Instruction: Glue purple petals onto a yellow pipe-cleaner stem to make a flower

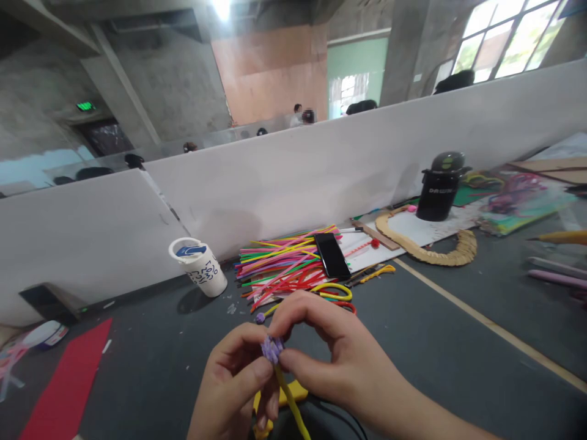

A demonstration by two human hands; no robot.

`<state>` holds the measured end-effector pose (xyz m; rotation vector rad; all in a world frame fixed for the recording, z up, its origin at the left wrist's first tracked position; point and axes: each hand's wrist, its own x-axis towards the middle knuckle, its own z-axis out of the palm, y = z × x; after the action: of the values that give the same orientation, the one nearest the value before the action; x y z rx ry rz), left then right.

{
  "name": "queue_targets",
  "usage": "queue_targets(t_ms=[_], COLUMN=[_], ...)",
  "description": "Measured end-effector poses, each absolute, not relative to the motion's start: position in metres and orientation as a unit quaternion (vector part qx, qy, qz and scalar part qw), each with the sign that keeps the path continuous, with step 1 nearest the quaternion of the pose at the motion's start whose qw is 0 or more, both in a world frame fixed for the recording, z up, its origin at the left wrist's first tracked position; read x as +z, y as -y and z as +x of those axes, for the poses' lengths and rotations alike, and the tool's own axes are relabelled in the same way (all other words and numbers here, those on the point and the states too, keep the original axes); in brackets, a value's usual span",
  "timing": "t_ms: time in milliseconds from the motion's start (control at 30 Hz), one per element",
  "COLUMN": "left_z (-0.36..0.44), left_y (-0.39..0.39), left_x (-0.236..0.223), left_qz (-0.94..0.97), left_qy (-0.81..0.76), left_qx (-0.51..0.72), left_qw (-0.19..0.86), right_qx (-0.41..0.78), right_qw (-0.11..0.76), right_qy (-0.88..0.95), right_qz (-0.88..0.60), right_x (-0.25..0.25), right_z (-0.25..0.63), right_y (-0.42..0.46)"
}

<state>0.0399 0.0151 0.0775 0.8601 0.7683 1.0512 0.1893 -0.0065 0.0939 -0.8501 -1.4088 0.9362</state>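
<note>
Both my hands are low in the middle of the view, pinching the same small craft piece. It is a purple fuzzy coil [271, 349] on top of a yellow pipe cleaner stem [291, 408] that runs down and to the right. My left hand [233, 382] grips it from the left with thumb and fingers closed. My right hand [328, 354] pinches the purple coil from the right, fingers curled over it. Under the hands lies a yellow object, mostly hidden.
A heap of coloured pipe cleaners [284, 263] lies on the grey floor with a black phone [331, 255] on it. A white paper cup [202, 267] stands to the left, a black pot [441, 186] at the right. A white partition wall [321, 165] runs behind.
</note>
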Motion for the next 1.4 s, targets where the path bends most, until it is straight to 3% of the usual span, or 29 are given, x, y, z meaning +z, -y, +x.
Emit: queue_targets(t_ms=[200,500,700,1033,1233,1400], left_z=[0.033,0.032,0.036,0.044,0.045,0.043], left_y=[-0.02,-0.027,-0.026,-0.017,-0.017,-0.019], left_x=[0.075,0.073,0.072,0.074,0.07,0.07], left_qz=[0.38,0.217,0.232,0.33,0.369,0.381], left_qy=[-0.29,-0.227,-0.266,-0.353,-0.342,-0.323], left_qx=[0.451,0.313,0.361,0.395,0.439,0.438], left_qw=[0.754,0.896,0.863,0.781,0.745,0.748], right_qx=[0.44,0.42,0.41,0.293,0.32,0.439], right_qw=[0.593,0.581,0.562,0.574,0.572,0.563], right_qy=[0.588,0.553,0.569,0.606,0.602,0.571], right_qz=[-0.33,-0.425,-0.438,-0.467,-0.456,-0.406], right_x=[0.095,0.093,0.091,0.086,0.087,0.089], right_z=[0.194,0.189,0.186,0.184,0.184,0.188], right_y=[0.004,-0.002,-0.002,-0.003,-0.003,-0.004])
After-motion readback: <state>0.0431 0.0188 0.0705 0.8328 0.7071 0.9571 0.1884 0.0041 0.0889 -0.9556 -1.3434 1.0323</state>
